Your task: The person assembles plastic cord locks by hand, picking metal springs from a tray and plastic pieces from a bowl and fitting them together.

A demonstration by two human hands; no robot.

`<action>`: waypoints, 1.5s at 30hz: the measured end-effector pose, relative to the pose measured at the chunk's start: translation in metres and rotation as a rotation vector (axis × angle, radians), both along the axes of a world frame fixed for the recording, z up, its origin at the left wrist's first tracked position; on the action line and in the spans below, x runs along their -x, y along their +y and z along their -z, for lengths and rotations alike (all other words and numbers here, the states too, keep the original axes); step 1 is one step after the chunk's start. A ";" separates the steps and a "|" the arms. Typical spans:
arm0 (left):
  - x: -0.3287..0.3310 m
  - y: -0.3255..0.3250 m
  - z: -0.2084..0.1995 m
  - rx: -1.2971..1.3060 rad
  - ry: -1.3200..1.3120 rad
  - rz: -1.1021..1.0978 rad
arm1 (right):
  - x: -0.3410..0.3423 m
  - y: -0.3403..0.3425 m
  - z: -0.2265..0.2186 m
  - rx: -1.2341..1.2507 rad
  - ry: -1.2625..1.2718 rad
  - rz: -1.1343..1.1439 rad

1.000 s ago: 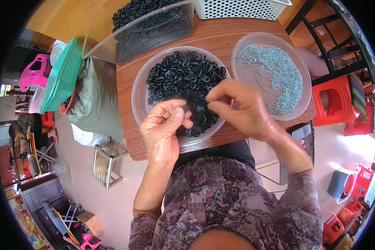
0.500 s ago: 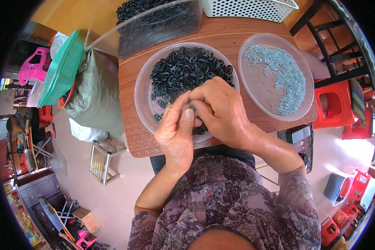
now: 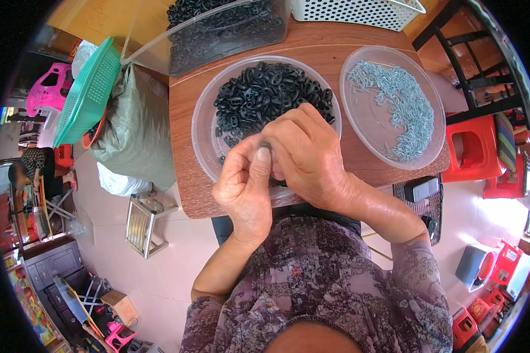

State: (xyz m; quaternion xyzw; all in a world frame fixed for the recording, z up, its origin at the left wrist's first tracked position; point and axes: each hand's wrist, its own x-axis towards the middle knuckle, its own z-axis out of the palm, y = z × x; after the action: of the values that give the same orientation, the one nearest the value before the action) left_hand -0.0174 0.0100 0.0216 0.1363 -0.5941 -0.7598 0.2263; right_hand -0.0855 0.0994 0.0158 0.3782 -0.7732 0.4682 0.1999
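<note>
Both my hands meet over the near side of a round clear tub [image 3: 201,126] heaped with small black plastic parts [image 3: 271,88]. My left hand [image 3: 241,191] is closed, its thumb pressed toward the fingertips on a small dark part [image 3: 265,145], of which only a sliver shows. Curled over from the other side, my right hand [image 3: 313,162] has its fingers pinched against the same spot. Whatever sits inside the right pinch is hidden. To the right lies a round clear lid [image 3: 359,132] with a spread of small silvery-blue screw-like pins [image 3: 415,112].
Behind the tub stands a clear bin [image 3: 229,44] of more black parts, beside a white perforated basket [image 3: 359,13]. Left of the wooden table [image 3: 188,197] are a grey-green sack [image 3: 138,132], a teal basket [image 3: 88,94] and a metal-framed stool [image 3: 147,226]. Red stools [image 3: 468,150] stand right.
My hands have shifted slightly left and the fingers have drawn closer together around the dark part. The view has tilted a little; the containers stay in place.
</note>
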 end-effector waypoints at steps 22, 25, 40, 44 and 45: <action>-0.001 -0.019 0.004 -0.067 -0.063 0.103 | -0.001 0.009 -0.001 0.084 -0.353 -0.132; -0.002 -0.019 0.006 -0.087 -0.040 0.108 | -0.001 0.008 -0.001 0.101 -0.368 -0.137; -0.003 -0.018 0.004 -0.068 -0.086 0.124 | 0.000 0.009 -0.003 0.081 -0.346 -0.182; -0.004 -0.013 0.005 -0.018 -0.095 0.070 | 0.002 0.005 -0.002 0.081 -0.254 -0.193; -0.004 -0.012 0.006 0.005 -0.084 0.069 | 0.002 0.004 -0.002 0.081 -0.254 -0.193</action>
State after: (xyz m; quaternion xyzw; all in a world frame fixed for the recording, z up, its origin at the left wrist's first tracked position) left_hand -0.0132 -0.0024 0.0160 0.1469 -0.6094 -0.7591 0.1753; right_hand -0.0872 0.1031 0.0174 0.3801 -0.7329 0.5599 0.0698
